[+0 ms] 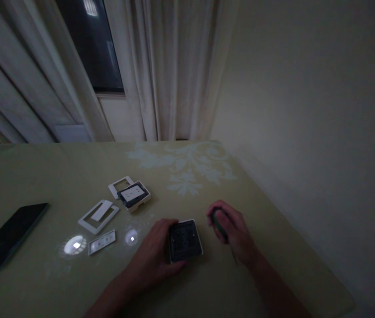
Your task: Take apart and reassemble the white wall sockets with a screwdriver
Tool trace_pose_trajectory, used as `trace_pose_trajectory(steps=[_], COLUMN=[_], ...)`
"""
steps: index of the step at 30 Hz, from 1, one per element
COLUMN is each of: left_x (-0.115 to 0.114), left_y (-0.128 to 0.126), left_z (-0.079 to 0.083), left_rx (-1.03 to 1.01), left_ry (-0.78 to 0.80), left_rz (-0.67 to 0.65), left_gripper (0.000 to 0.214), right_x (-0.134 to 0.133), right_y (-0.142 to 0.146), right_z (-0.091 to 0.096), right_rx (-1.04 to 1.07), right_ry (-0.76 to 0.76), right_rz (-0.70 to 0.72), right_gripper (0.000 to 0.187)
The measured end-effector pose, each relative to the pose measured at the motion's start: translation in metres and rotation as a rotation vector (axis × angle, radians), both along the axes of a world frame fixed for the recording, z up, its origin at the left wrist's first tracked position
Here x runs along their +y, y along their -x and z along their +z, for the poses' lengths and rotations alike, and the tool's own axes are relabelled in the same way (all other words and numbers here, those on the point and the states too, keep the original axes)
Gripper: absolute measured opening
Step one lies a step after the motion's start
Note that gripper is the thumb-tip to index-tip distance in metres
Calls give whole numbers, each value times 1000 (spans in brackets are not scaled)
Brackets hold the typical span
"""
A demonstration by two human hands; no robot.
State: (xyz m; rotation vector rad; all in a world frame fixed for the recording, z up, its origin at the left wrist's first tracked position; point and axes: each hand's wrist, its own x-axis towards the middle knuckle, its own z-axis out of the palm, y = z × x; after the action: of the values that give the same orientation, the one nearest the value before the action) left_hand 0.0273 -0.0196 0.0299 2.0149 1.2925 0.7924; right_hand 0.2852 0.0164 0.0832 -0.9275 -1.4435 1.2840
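On the table, a square wall switch or socket box [185,240] has a white rim and a dark inside; its finer detail is too dim to make out. My left hand [156,249] grips it from the left, fingers along the far edge and thumb at the near one. To the right of the box, my right hand [232,229] is closed round a screwdriver [219,225] with a dark green handle. Its thin shaft shows below the fist, pointing back toward me and apart from the box.
Beyond my left hand lies a wall socket [134,195] with a white face, beside a white frame [121,185]. Nearer are another white frame [99,216] and a small white strip [101,242]. A black tablet-like slab [8,236] lies far left. A wall [323,154] borders the table's right side.
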Motion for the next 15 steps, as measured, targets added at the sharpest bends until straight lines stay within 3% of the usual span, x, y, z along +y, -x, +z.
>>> trace_pose_trajectory(steps=[3,7,11,15], left_x=[0,1,3,5], left_y=[-3,-3,-1,0], left_z=[-3,-8,-12,-16], left_rx=[6,-8,-34,-38], left_ry=[10,-19,-70,-76], left_rz=[30,27,6,-12], left_gripper=[76,73,69,76], right_x=[-10,-9,14,30], right_y=[13,54,101,123], right_z=[33,67,56,32], right_rx=[456,597,610,571], right_ry=[-6,-115,-108,-107], right_rz=[39,145,203,244], right_gripper=[48,50,51,50])
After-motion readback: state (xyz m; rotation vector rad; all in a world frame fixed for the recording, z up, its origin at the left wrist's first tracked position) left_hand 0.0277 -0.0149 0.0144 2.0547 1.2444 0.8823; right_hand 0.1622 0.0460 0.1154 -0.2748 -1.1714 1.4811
